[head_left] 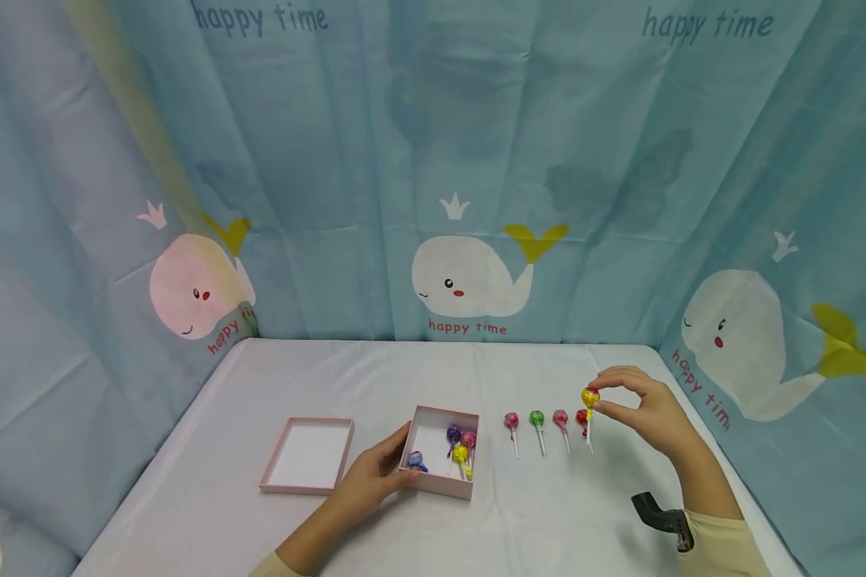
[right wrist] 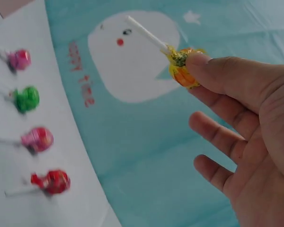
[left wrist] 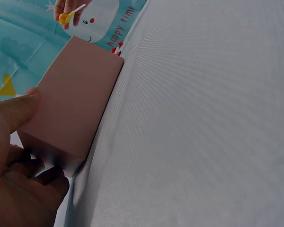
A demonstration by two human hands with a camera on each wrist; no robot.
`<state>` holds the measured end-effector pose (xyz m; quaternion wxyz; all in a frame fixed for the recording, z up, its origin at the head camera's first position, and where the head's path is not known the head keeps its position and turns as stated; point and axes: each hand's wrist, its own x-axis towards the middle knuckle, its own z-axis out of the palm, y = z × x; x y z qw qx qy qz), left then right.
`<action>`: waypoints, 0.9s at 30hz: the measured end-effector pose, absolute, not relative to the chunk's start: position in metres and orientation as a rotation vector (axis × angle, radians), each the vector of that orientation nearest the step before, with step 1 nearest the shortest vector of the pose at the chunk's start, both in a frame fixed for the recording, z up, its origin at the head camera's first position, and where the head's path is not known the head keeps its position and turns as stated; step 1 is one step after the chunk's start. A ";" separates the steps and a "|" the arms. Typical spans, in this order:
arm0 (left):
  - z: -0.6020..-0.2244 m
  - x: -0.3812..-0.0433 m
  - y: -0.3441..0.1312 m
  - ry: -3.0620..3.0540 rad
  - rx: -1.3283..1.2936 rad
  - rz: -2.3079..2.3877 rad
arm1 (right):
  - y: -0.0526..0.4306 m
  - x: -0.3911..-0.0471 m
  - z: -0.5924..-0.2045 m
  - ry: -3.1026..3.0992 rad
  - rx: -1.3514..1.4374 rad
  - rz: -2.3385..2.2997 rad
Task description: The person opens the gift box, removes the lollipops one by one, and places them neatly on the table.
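My left hand (head_left: 364,482) grips a shallow pink box (head_left: 440,485) at its left side, thumb along the near wall. A purple lollipop (head_left: 453,433), a pink one (head_left: 468,438) and a yellow one (head_left: 461,454) lie inside at the right; a blue lollipop (head_left: 416,460) sits in the near left corner. Above the table, my right hand (head_left: 653,414) pinches a yellow wrapped lollipop (right wrist: 182,75) by its head, between thumb and forefinger. Below it lies a red lollipop (right wrist: 57,182), at the right end of a row with pink, green (head_left: 537,419) and pink ones.
Left of the box lies a pink-rimmed box lid (head_left: 306,455) with its white inside up. A black curved bracket (head_left: 660,517) sticks out at the right sleeve. Behind the white table (head_left: 548,521) hangs a blue curtain (head_left: 361,272) with whale prints.
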<state>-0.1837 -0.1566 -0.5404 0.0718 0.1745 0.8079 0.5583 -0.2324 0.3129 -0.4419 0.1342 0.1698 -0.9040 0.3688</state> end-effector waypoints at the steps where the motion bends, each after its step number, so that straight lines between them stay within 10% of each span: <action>1: -0.540 -0.184 -0.157 2.424 0.517 1.676 | 0.318 -0.233 -0.443 -2.622 0.471 1.070; 27: -0.540 -0.181 -0.153 2.440 0.502 1.693 | 0.378 -0.261 -0.513 -2.818 0.146 1.179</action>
